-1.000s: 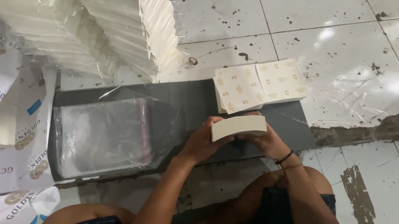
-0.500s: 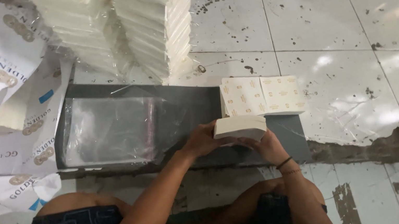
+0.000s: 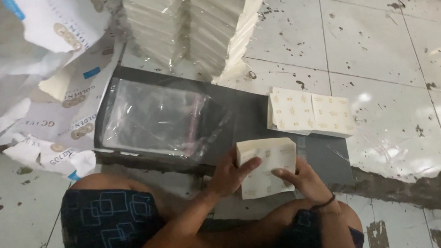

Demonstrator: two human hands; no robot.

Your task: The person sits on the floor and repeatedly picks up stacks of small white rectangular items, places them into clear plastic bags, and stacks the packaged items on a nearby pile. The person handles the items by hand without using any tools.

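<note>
Head view: a cream packet is held over a dark board, left hand fingers wrapped on its left edge, right hand fingers closed beneath its right side.

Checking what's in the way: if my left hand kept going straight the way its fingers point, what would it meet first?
The left hand points right, across the cream packet it already grips. Beyond that, probably the fingers of the right hand, though depth is unclear.
</note>
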